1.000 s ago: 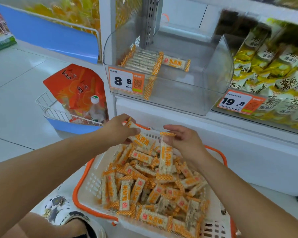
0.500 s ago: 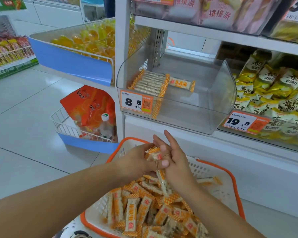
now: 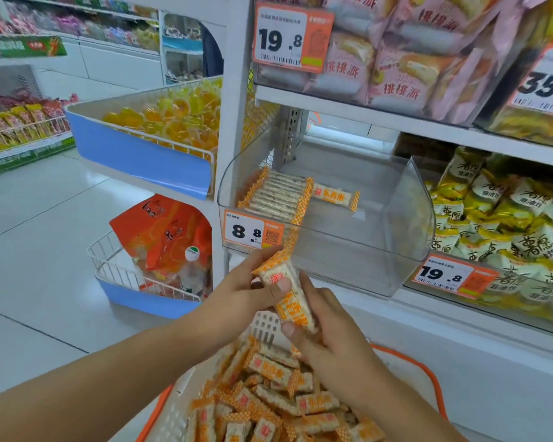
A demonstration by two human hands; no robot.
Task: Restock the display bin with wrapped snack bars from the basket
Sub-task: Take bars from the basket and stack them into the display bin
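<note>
Bars held in both hands, just below and in front of the bin's open top.

The orange-and-white wrapped snack bars [image 3: 288, 295] are bunched together in the hands, long axis tilted from upper left down to lower right, crimped end uppermost and close to the front wall of the clear plastic display bin [image 3: 406, 218]. The left hand [image 3: 240, 291] makes a grip with its thumb pressed on the upper part of the bundle; the right hand [image 3: 329, 327] curls round the lower part from the right. The bin lies up and ahead of both hands, its neat row of bars [image 3: 275, 196] at the left side, lying crosswise, so I judge the bundle needs turning level before going in. Below sits the orange-rimmed white basket [image 3: 428, 378], heaped with loose bars [image 3: 268, 406].
</note>
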